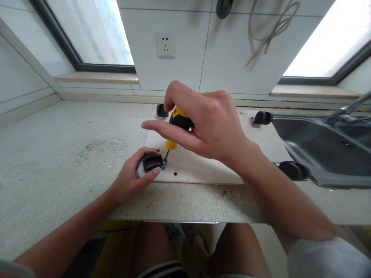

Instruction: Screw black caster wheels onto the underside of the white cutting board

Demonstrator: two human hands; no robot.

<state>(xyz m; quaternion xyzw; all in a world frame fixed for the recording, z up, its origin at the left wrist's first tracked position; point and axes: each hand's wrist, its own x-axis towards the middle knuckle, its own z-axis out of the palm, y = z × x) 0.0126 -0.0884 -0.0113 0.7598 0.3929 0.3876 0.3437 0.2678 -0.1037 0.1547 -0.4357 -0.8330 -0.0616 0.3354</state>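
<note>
A white board lies flat on the countertop, with a black caster wheel at each corner. My left hand is closed around the near-left caster wheel, thumb in front and fingers behind. In my right hand is a screwdriver with a yellow and black handle. Its shaft slants down, and the tip meets the metal plate of that caster; the screw itself is too small to make out. A small dark hole shows in the board nearby.
Other casters stand at the far left, far right and near right. A steel sink with a faucet adjoins the board's right side. The speckled countertop extends left; a wall socket is behind.
</note>
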